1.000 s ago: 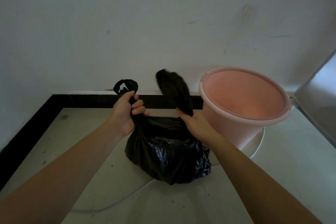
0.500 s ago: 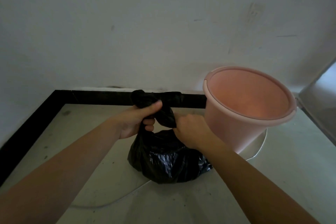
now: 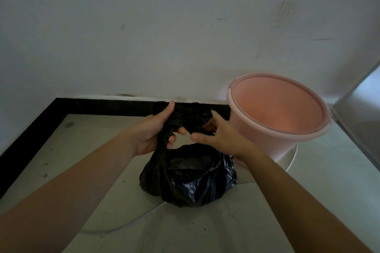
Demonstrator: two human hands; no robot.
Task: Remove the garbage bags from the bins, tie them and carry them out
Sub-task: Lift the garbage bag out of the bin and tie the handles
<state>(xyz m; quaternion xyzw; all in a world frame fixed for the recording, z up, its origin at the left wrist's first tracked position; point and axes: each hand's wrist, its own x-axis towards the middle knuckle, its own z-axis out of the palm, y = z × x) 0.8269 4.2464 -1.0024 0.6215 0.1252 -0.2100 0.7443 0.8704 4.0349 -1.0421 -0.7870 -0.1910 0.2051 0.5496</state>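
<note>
1. Dim room corner. The plain white plaster wall (image 3: 164, 37) has scuffs and a few dark marks.
2. A glossy black skirting strip (image 3: 102, 106) runs along the foot of the far wall and turns down the left side.
3. The pale grey tiled floor (image 3: 92, 129) is dusty with small dark specks.
4. A thin white cable (image 3: 127, 226) curves over the floor from near left and passes under the bag.
5. The crumpled black plastic garbage bag (image 3: 191, 183) sits on the floor mid-scene, out of the bin and just left of it.
6. The bag's two twisted top handles (image 3: 185, 117) are pulled up and crossed between the hands. The mouth below them gapes partly open.
7. The left hand (image 3: 152, 129) has its fingers curled round the left handle and bag neck, thumb raised on top of the plastic.
8. The right hand (image 3: 222, 137) grips the right handle with its fingers hooked into the plastic, one finger stretched left toward the other hand.
9. The round pink plastic bin (image 3: 267, 141) stands far right with no liner inside, its mouth tipped toward the camera.
10. The bin stands on a flat white round disc (image 3: 290, 156). It is close to the bag; I cannot tell if they touch.
11. A grey panel or door edge (image 3: 362, 109) is at the far right.
</note>
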